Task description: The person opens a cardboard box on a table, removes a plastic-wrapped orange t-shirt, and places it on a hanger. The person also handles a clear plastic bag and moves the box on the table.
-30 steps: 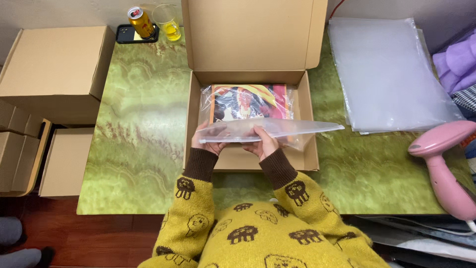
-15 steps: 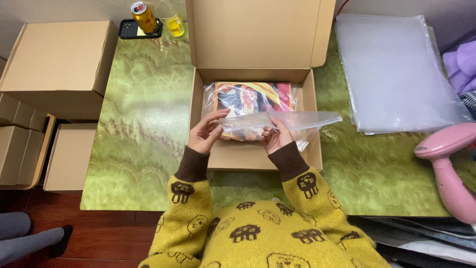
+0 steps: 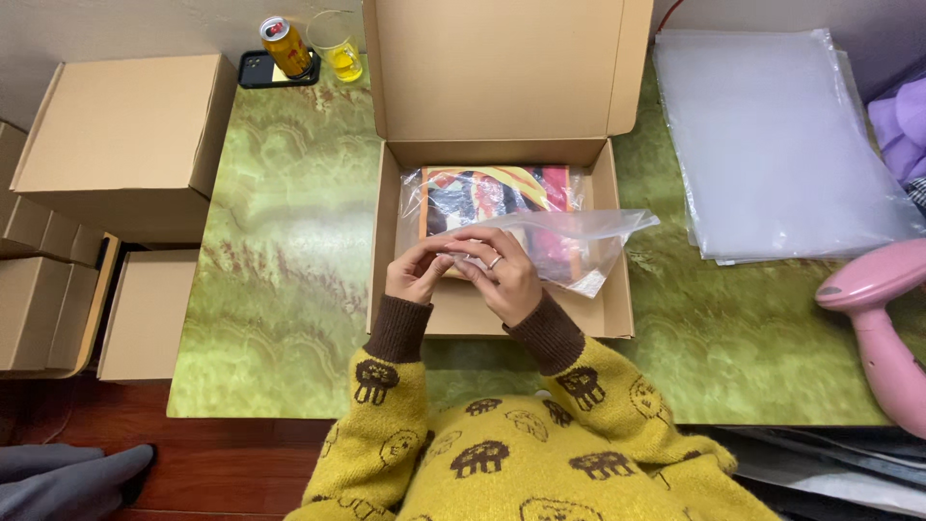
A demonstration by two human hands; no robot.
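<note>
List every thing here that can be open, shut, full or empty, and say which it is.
Mailer box: open, lid flap up, colourful bagged item inside.
Clear bag: held at one edge by both hands, over the box.
Left hand: pinching the bag's edge.
Right hand: pinching the same edge.
Drinking glass: partly full of yellow liquid.
Can: upright; open or not, cannot tell.
Side boxes: shut.

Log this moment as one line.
left hand: pinching clear plastic bag | right hand: pinching same bag | under: open cardboard box | surface: green table
</note>
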